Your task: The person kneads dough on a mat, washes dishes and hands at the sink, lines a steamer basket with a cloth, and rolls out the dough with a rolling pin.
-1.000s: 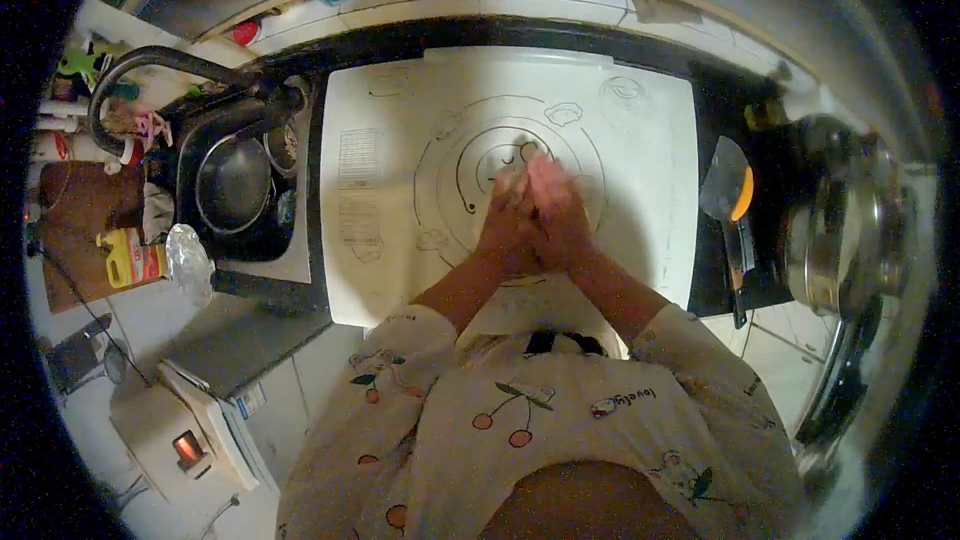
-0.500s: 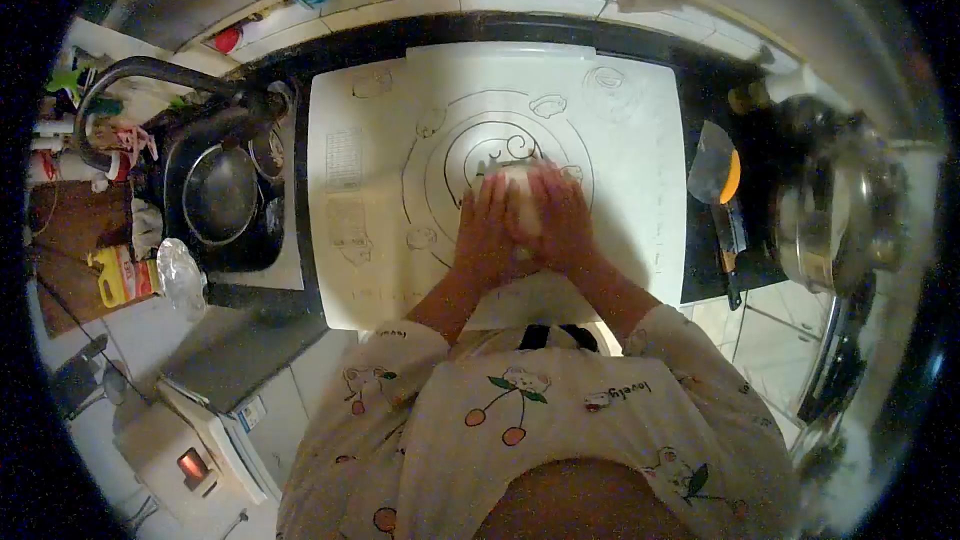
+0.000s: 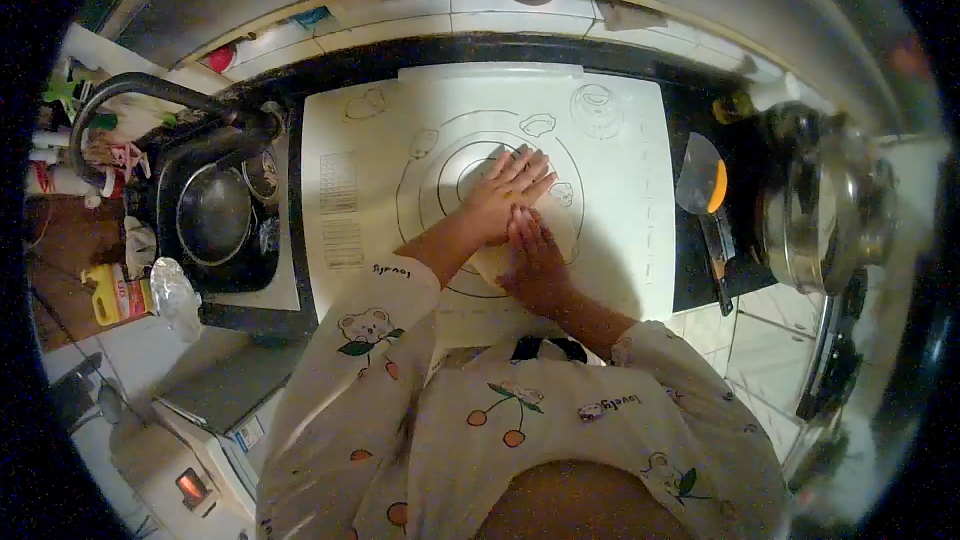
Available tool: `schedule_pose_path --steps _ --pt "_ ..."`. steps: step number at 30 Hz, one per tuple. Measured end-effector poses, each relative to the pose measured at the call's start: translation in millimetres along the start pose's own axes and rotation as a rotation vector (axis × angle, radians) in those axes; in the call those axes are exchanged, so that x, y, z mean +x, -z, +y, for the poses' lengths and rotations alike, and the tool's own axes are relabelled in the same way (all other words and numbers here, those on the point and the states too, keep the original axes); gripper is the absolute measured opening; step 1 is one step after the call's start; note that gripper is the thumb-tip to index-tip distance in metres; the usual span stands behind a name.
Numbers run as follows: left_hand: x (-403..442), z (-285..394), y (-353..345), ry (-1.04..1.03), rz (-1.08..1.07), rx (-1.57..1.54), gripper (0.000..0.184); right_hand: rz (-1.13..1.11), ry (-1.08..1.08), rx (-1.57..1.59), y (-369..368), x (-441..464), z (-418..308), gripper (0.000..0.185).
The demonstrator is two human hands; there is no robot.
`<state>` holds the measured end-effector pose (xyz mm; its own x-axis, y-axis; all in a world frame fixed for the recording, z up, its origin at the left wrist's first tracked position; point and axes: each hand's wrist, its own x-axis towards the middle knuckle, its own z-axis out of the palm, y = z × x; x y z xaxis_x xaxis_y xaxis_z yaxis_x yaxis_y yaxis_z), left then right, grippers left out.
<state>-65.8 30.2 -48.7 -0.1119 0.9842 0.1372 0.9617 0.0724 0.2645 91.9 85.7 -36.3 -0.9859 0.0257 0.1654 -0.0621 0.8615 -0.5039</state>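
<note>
A white mat point(image 3: 620, 190) printed with dark rings and small drawings lies on the counter in front of me. My left hand point(image 3: 508, 192) rests over the rings, its fingers stretched out and spread, pointing away from me. Just below it, my right hand point(image 3: 536, 258) has its fingers extended and its tips touching the heel of the left hand. A pale, dough-like lump point(image 3: 489, 262) shows faintly beside the right hand. Most of it is hidden by the hands, and its outline is hard to tell from the mat.
Right of the mat lie a scraper point(image 3: 700, 175) with an orange part and a dark-handled knife point(image 3: 718, 255). Beyond them stands a steel pot point(image 3: 800, 230). At left are a black sink point(image 3: 270, 270) holding a pan point(image 3: 215, 215), a black faucet point(image 3: 140, 80) and a yellow jug point(image 3: 105, 295).
The hands were side by side around a white lump. Now the left hand has moved forward over it, while the right has dropped lower and nearer to me.
</note>
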Motion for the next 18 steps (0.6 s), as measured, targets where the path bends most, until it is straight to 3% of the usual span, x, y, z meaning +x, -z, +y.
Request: schedule_pose_path --steps 3,4,5,11,15,18 --pt "7.2 -7.5 -11.5 0.008 0.053 0.086 0.058 -0.1 -0.117 -0.037 -15.7 -7.2 -1.6 0.081" --pt "11.0 -10.1 -12.8 0.014 0.042 0.142 0.058 -0.123 -0.124 -0.028 -16.0 -7.4 -3.4 0.08" --pt "12.5 -14.7 -20.2 -0.008 0.167 0.036 0.059 -0.142 -0.126 -0.025 -15.6 -6.8 -3.5 0.08" --pt "18.5 -16.7 -16.2 0.019 0.175 0.111 0.069 -0.204 -0.081 -0.086 -9.8 -4.8 -9.4 0.075" --pt "-2.3 1.6 6.9 0.26 0.189 0.022 0.063 -0.451 0.029 -0.198 -14.6 -25.6 -7.1 0.069" --pt "0.2 -6.5 2.2 0.332 0.172 0.123 0.064 -0.324 0.108 -0.106 4.2 -28.1 -15.2 0.061"
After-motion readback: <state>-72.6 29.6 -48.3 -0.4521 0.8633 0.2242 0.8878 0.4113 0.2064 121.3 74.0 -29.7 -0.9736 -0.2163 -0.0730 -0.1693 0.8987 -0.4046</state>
